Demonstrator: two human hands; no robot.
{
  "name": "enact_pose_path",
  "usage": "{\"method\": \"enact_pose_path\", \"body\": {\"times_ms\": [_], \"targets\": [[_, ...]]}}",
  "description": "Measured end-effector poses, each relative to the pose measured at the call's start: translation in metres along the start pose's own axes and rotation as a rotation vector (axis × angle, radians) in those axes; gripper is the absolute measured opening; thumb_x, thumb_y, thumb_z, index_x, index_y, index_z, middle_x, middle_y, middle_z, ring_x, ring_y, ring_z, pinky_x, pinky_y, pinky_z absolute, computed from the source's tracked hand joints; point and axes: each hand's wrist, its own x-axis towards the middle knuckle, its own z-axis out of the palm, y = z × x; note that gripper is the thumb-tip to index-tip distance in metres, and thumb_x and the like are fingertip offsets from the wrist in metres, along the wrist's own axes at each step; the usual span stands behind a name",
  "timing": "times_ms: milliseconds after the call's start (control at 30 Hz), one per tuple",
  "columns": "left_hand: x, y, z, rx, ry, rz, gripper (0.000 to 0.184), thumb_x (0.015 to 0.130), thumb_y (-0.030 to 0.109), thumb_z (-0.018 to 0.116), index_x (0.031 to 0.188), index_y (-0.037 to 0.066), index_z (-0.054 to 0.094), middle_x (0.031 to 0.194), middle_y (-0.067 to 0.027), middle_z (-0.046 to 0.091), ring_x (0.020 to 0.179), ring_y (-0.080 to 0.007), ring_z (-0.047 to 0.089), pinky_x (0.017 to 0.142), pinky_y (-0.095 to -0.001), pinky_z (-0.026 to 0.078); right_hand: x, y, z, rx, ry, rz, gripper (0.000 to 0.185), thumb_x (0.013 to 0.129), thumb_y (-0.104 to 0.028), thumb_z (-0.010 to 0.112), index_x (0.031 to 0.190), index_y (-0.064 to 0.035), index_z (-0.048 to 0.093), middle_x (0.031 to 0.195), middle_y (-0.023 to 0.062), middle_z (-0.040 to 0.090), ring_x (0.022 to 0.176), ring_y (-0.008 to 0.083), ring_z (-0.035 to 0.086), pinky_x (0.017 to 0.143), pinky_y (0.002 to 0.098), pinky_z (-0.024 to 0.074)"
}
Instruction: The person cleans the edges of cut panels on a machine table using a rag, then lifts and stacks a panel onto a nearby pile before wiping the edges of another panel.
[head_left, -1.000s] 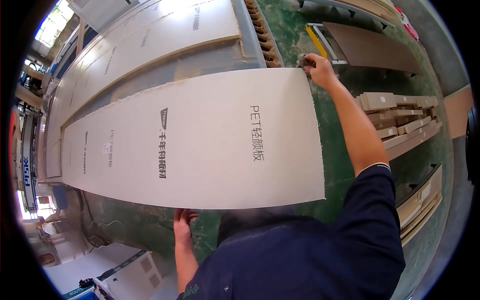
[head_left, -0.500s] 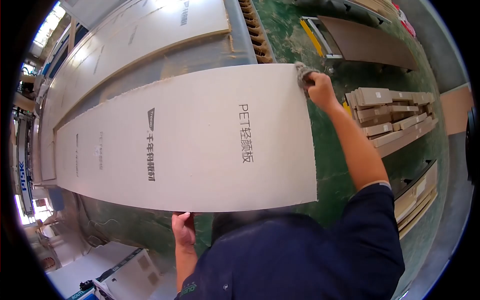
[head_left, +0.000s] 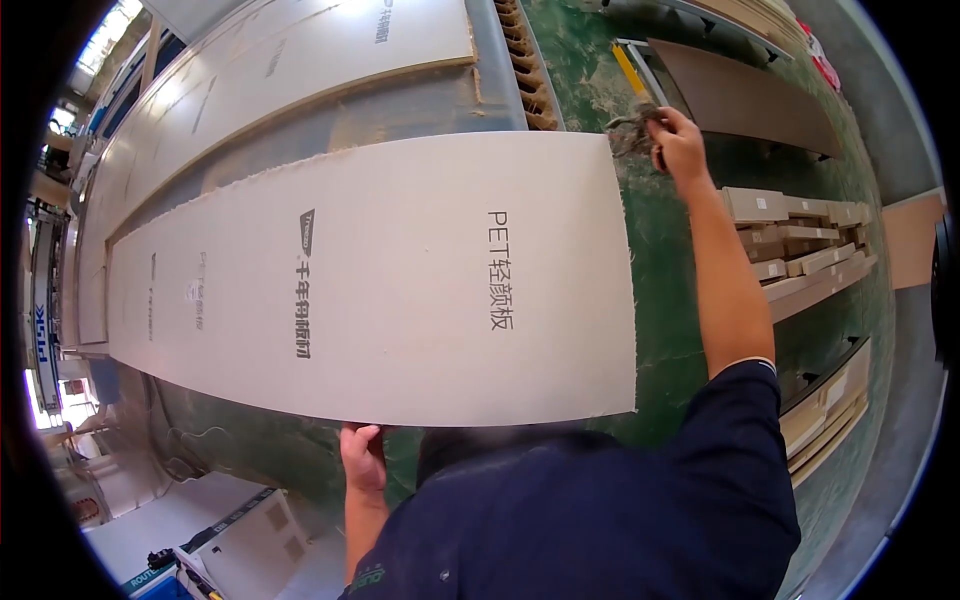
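A long white board (head_left: 420, 300) with printed lettering lies across the middle of the view, its right end and near edge sticking out over the floor. My left hand (head_left: 362, 458) grips the near edge from below, its thumb at the edge and some fingers hidden under the board. Just past the far right corner, my right hand (head_left: 680, 145) is closed around a crumpled grey rag (head_left: 630, 133). The rag hangs at that corner; I cannot tell whether it touches the board. Ragged fringe runs along the board's right and far edges.
Beyond the board is a grey machine bed (head_left: 400, 110) carrying another large printed panel (head_left: 330, 50). At right on the green floor (head_left: 670, 330) are stacked wooden strips (head_left: 800, 235), a brown panel (head_left: 750, 95) and more boards (head_left: 830, 410). A white cabinet (head_left: 250, 540) stands lower left.
My right hand has moved right and slightly up with the rag, from the board's far corner to just outside it. My left hand stays at the near edge.
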Motion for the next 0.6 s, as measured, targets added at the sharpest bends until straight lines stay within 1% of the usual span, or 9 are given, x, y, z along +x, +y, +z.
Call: {"method": "enact_pose_path", "body": {"times_ms": [67, 100, 167, 267, 367, 400, 467, 500, 600], "targets": [[0.000, -0.001, -0.003, 0.006, -0.001, -0.013, 0.045, 0.078, 0.011, 0.053, 0.123, 0.004, 0.054, 0.110, -0.0083, 0.062, 0.101, -0.0240, 0.059, 0.088, -0.0398, 0.048, -0.001, -0.009, -0.023, -0.136, -0.069, 0.025, 0.020, 0.093, -0.002, 0.059, 0.112, 0.0015, 0.061, 0.071, 0.0059, 0.056, 0.045, 0.0145, 0.054, 0.039, 0.0317, 0.0381], [0.000, -0.001, -0.005, 0.010, -0.002, -0.020, 0.045, 0.078, 0.011, 0.053, 0.123, 0.003, 0.054, 0.110, -0.0082, 0.062, 0.101, -0.0238, 0.059, 0.088, -0.0396, 0.048, -0.004, -0.013, -0.030, -0.234, -0.070, 0.025, 0.018, 0.092, -0.002, 0.060, 0.110, 0.0013, 0.061, 0.072, 0.0062, 0.057, 0.045, 0.0149, 0.054, 0.039, 0.0309, 0.0392], [0.001, 0.000, -0.005, -0.042, -0.021, -0.020, 0.043, 0.080, 0.006, 0.052, 0.123, 0.001, 0.054, 0.108, -0.0088, 0.061, 0.098, -0.0232, 0.059, 0.088, -0.0377, 0.049, -0.013, -0.023, -0.040, -0.429, -0.070, 0.020, 0.015, 0.091, -0.001, 0.061, 0.106, 0.0011, 0.063, 0.075, 0.0067, 0.058, 0.045, 0.0159, 0.054, 0.041, 0.0294, 0.0413], [0.000, 0.002, 0.000, -0.077, -0.030, -0.003, 0.042, 0.080, 0.003, 0.051, 0.122, 0.000, 0.054, 0.107, -0.0091, 0.061, 0.096, -0.0228, 0.059, 0.087, -0.0370, 0.050, -0.022, -0.045, -0.048, -0.713, -0.137, -0.028, 0.013, 0.088, 0.000, 0.064, 0.100, 0.0035, 0.063, 0.081, 0.0100, 0.063, 0.053, 0.0188, 0.060, 0.043, 0.0307, 0.0445], [0.000, 0.000, -0.003, -0.043, -0.036, 0.008, 0.041, 0.079, 0.006, 0.052, 0.120, 0.002, 0.055, 0.108, -0.0079, 0.061, 0.099, -0.0228, 0.059, 0.088, -0.0377, 0.048, -0.019, -0.048, -0.060, -0.864, -0.113, -0.074, 0.013, 0.088, -0.003, 0.065, 0.096, 0.0063, 0.064, 0.085, 0.0148, 0.067, 0.050, 0.0213, 0.063, 0.048, 0.0342, 0.0496], [0.001, -0.001, -0.005, -0.026, -0.041, 0.011, 0.041, 0.079, 0.008, 0.053, 0.119, 0.004, 0.055, 0.109, -0.0074, 0.062, 0.101, -0.0228, 0.059, 0.088, -0.0379, 0.048, -0.017, -0.050, -0.064, -0.781, -0.068, -0.085, 0.013, 0.089, -0.005, 0.064, 0.096, 0.0056, 0.064, 0.084, 0.0137, 0.067, 0.052, 0.0206, 0.063, 0.049, 0.0337, 0.0498], [0.000, -0.001, -0.005, -0.001, -0.023, -0.001, 0.039, 0.081, 0.009, 0.052, 0.119, 0.003, 0.055, 0.108, -0.0083, 0.063, 0.099, -0.0228, 0.060, 0.087, -0.0374, 0.048, -0.010, -0.052, -0.075, -0.613, 0.021, -0.113, 0.012, 0.090, -0.007, 0.063, 0.096, 0.0041, 0.064, 0.082, 0.0113, 0.066, 0.056, 0.0193, 0.065, 0.052, 0.0328, 0.0503], [0.000, 0.000, -0.004, 0.011, -0.013, -0.006, 0.038, 0.082, 0.009, 0.052, 0.119, 0.003, 0.055, 0.107, -0.0087, 0.063, 0.098, -0.0228, 0.061, 0.086, -0.0372, 0.049, 0.013, -0.024, -0.096, -0.468, 0.095, -0.213, 0.011, 0.093, -0.009, 0.061, 0.097, 0.0007, 0.066, 0.081, 0.0083, 0.066, 0.061, 0.0183, 0.065, 0.053, 0.0322, 0.0496], [-0.002, 0.013, -0.008, 0.154, -0.043, -0.082, 0.035, 0.086, 0.011, 0.052, 0.119, 0.001, 0.055, 0.105, -0.0102, 0.065, 0.092, -0.0229, 0.063, 0.084, -0.0369, 0.050, 0.016, -0.048, -0.111, -0.280, 0.422, -0.070, 0.011, 0.094, -0.008, 0.059, 0.097, -0.0008, 0.066, 0.080, 0.0078, 0.066, 0.066, 0.0179, 0.066, 0.055, 0.0315, 0.0497]]}}
